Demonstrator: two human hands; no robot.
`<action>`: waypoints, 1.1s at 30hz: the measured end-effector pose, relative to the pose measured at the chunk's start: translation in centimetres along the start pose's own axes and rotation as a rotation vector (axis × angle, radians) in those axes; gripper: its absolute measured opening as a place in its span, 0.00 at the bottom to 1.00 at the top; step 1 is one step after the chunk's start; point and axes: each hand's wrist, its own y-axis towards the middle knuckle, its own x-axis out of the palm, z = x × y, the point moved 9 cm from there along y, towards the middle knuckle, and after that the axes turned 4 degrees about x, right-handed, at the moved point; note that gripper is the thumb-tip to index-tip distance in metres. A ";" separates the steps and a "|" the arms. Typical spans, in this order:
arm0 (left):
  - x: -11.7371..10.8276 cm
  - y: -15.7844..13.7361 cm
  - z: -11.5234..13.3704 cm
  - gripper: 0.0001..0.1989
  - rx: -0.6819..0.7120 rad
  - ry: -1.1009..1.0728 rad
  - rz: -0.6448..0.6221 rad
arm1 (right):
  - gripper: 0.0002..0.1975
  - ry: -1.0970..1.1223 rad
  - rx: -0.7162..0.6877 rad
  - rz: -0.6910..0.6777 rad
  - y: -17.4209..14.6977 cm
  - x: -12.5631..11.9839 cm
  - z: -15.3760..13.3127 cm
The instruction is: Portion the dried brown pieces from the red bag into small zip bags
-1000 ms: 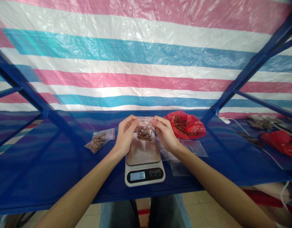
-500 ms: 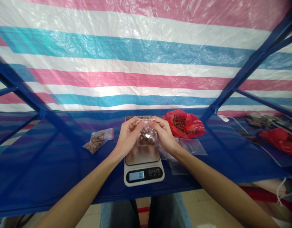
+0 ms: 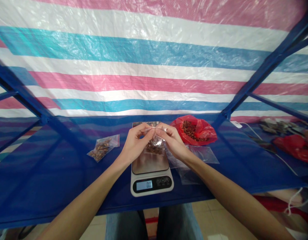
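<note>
At the left, on the blue table (image 3: pixel 66 173), we see a small filled bag (image 3: pixel 101 150) lying flat, in the same place as a second ago. Next comes our left hand (image 3: pixel 135 141), its thumb and fingers pinching the top of a clear bag (image 3: pixel 154 146) of brown dried pieces. We hold that bag over the back part of the scale (image 3: pixel 151 165), whose display reads 0.0, as it did earlier. Our right hand (image 3: pixel 172 140) pinches the same top edge. A second ago our hands were apart at the bag's two corners; now the fingertips nearly meet at its middle, and the bag's top looks bunched between them. To the right, flat clear bags (image 3: pixel 205 155) and an open red bag (image 3: pixel 209 132) of brown bits stay put.
</note>
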 end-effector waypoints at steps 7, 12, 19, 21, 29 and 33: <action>-0.9 0.1 0.0 0.12 0.018 0.028 0.055 | 0.17 0.018 -0.024 0.029 0.5 -0.5 -1.5; -1.7 -0.1 0.1 0.12 0.047 -0.042 0.166 | 0.16 -0.006 0.003 0.043 0.8 -0.7 -1.9; -2.6 -0.7 -0.1 0.11 0.104 -0.064 0.331 | 0.20 -0.054 -0.003 0.144 0.7 -1.6 -2.3; -2.7 -0.9 -0.1 0.12 0.117 -0.059 0.374 | 0.22 -0.085 -0.010 0.147 0.7 -1.5 -2.6; -8.7 0.4 0.6 0.19 0.076 -0.188 0.595 | 0.24 -0.289 -0.080 0.234 0.7 -6.1 -5.1; -15.0 2.1 0.0 0.17 -0.099 0.162 0.490 | 0.28 -0.448 0.044 0.283 0.9 -13.8 -4.1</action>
